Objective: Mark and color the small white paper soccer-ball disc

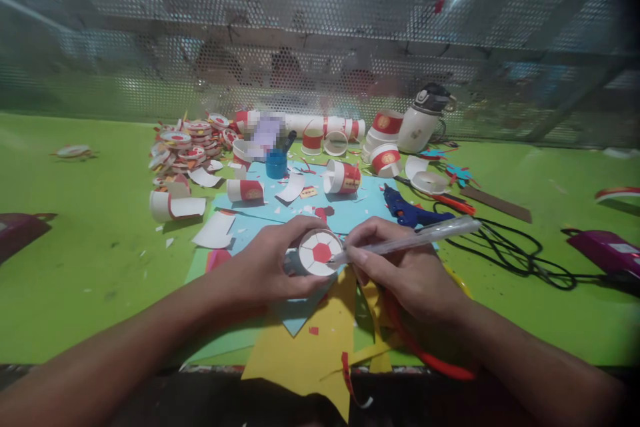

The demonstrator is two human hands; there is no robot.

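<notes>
Between the thumb and fingers of my left hand (280, 257) is a round white paper cup base (309, 245) with a red hexagon in its middle and dark lines running out to the rim. My right hand (400, 267) grips a clear-barrelled pen (425, 235), its tip touching or very close to the disc near the red hexagon. Both hands are above the light blue paper (295, 320) and the yellow paper (300, 367). The underside of the disc piece is hidden by my left hand.
A blue glue gun (413, 210) and black cable (520, 253) lie to the right. Cut paper cups (343, 178) are scattered ahead, with a pile of decorated discs (187, 143) back left. A flask (423, 121) stands before the perforated metal screen (320, 53).
</notes>
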